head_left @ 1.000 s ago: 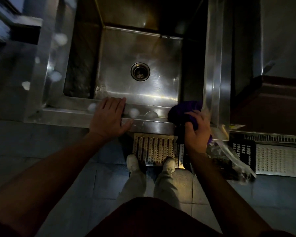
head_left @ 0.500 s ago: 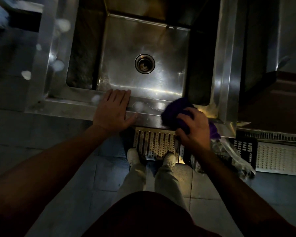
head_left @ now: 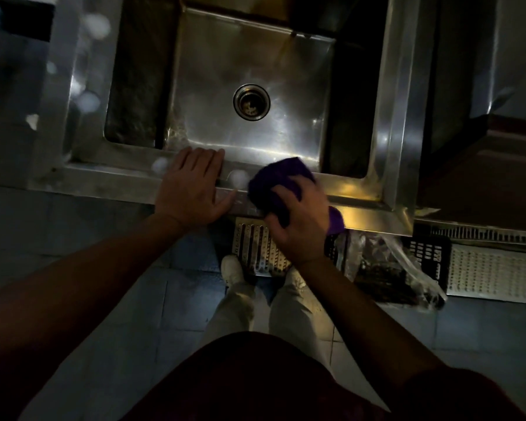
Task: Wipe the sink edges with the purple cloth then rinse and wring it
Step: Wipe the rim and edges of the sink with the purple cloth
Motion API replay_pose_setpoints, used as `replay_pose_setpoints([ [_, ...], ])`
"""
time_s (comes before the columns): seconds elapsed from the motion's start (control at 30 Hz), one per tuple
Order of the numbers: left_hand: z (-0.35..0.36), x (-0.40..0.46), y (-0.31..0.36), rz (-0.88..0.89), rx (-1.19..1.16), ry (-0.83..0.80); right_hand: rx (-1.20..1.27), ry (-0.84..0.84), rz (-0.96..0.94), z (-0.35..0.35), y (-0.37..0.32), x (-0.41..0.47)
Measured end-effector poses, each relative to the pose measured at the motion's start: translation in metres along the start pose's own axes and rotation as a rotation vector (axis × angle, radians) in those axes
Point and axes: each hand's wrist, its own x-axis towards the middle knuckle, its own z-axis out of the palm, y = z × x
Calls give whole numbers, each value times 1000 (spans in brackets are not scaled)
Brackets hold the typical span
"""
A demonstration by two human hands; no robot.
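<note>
A steel sink [head_left: 374, 197] with a round drain [head_left: 251, 101] fills the upper view in dim light. The purple cloth [head_left: 278, 180] lies bunched on the sink's front edge, near its middle. My right hand [head_left: 301, 220] presses down on the cloth and grips it; a purple corner sticks out to the right of my palm. Just left of the cloth, my left hand [head_left: 192, 186] rests flat on the same front edge, fingers together and pointing toward the basin. Much of the cloth is hidden under my right hand.
Below the sink's edge are a perforated metal floor grate [head_left: 252, 249], my two white shoes, a crumpled clear plastic bag [head_left: 389, 268] and a black crate [head_left: 428, 256]. A second steel basin [head_left: 456, 86] adjoins on the right. The floor is tiled.
My right hand has slid the purple cloth leftward along the front edge, from the right corner toward the middle. My left hand has stayed in place.
</note>
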Motion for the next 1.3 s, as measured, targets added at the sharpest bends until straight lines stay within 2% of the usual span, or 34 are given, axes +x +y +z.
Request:
replay_pose_setpoints([
  [0.1,0,0,0,19,-9,19,7,-84,-140,8,-12,6],
  [0.2,0,-1,-2,9,4,8,-64,-93,-159,-13,22,1],
  [0.33,1,-2,-2,19,12,1,-181,35,29,-56,105,-21],
  [0.43,2,-2,-3,13,19,14,-166,130,189,-61,128,-32],
  [0.53,0,-2,-2,15,29,15,-102,195,247,-41,99,-26],
  [0.7,4,-2,-3,17,6,5,-71,199,141,-6,39,-13],
  [0.87,0,-2,0,10,-28,18,-90,72,59,19,-11,0],
  [1.0,-1,-3,1,0,-23,20,31,0,9,-12,11,8],
  [1.2,4,-2,-2,26,-24,53,10,246,383,-75,96,14],
  [1.3,5,-2,-3,20,-23,47,-45,201,372,-58,98,4],
])
